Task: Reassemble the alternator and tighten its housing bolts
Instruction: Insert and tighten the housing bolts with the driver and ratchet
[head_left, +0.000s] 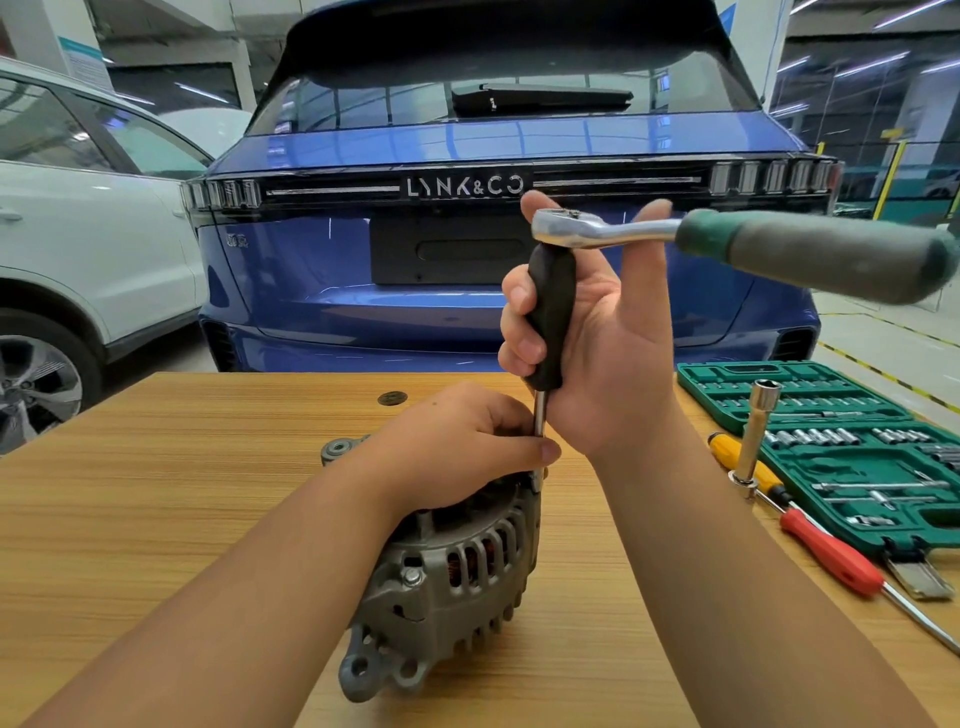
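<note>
Right now the alternator (447, 582) lies on its side on the table (156, 493) at lower centre, pinned under the left hand (457, 447), whose fingers pinch the steel shaft of the driver (548, 312). The right hand (597, 332) is wrapped round that black handle, with a ratchet (649, 231) riding on top and its long grip jutting to the upper right — a top-heavy stack. If the socket end, hidden behind the left fingers, is not square on its housing bolt, a hard pull could cam it off or tilt the driver, and the rounded alternator could roll — nipping the guiding fingertips.
</note>
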